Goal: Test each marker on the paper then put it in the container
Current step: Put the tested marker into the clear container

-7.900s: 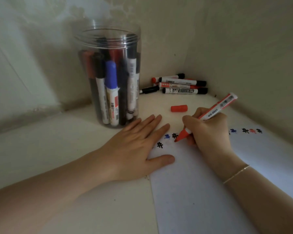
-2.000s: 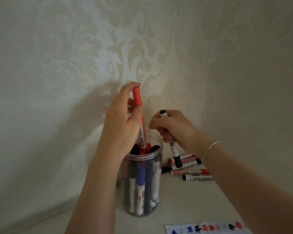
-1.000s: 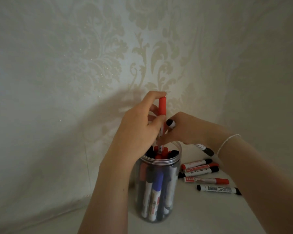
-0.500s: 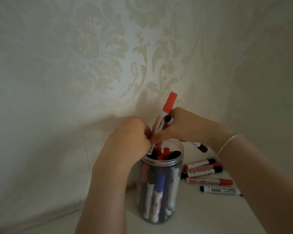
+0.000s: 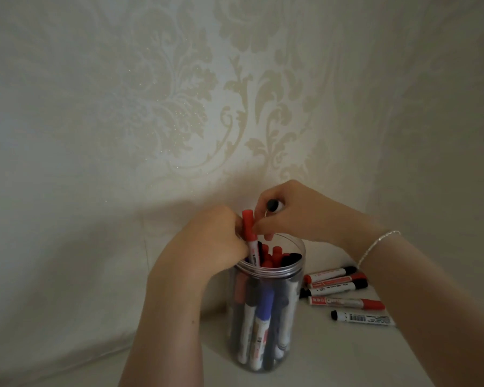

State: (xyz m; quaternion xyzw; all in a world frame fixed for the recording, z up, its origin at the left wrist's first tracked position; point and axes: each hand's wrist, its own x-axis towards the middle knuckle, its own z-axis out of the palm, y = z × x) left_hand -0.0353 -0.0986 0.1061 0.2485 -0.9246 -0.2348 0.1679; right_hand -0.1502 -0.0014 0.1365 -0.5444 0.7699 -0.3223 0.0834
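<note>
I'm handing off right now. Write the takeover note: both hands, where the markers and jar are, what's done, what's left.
Left hand: grips the red-capped marker, its lower end already inside the mouth of the clear plastic jar.
Right hand: holds a black-capped marker and touches the red cap.
Done: jar nearly full of upright markers.
Left: seat the red one, deal with the black one, then the five loose markers lying right of the jar. Paper out of view.
</note>
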